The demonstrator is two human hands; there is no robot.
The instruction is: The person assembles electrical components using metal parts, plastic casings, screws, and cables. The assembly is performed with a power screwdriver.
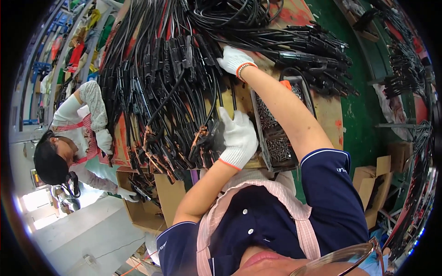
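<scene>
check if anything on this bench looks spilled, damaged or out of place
The tabletop looks worn or stained: its red colouring is uneven and patchy. The black cables at the far side look tangled, though that may be normal. The small metal fasteners sit in their tray; no spill shows.

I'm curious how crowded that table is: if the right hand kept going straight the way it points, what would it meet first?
Probably the black cable ends just ahead of the right hand; depth is unclear, so it may already touch them.
</scene>
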